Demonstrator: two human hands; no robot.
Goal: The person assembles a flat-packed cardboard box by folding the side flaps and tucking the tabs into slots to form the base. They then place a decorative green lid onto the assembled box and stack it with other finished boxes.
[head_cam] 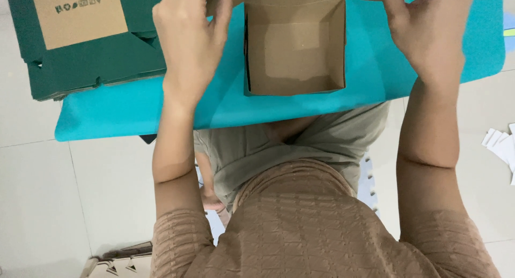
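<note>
Nearest: brown ribbed top and grey-green lap fill the bottom centre; pale tiled floor (43, 203) on both sides. Bottom left, some folded cardboard bits (115, 264), cut off by the edge, count unclear. Right edge, a few white paper slips (501, 144), partly out of frame.

Further out: one teal mat (107, 117) lying over the lap, no worktop seen. On it, centre, one open brown cardboard box (295, 47) w/ teal outside; its far part runs out of the top edge.

Left hand (190, 39) grips the box's left side, right hand (429, 28) its right side. Fingers curl over the box flaps; tips hidden, so exact grip hard to tell.

Far left: stack of flat dark-green cartons (96, 63), one brown panel showing; count not clear.
</note>
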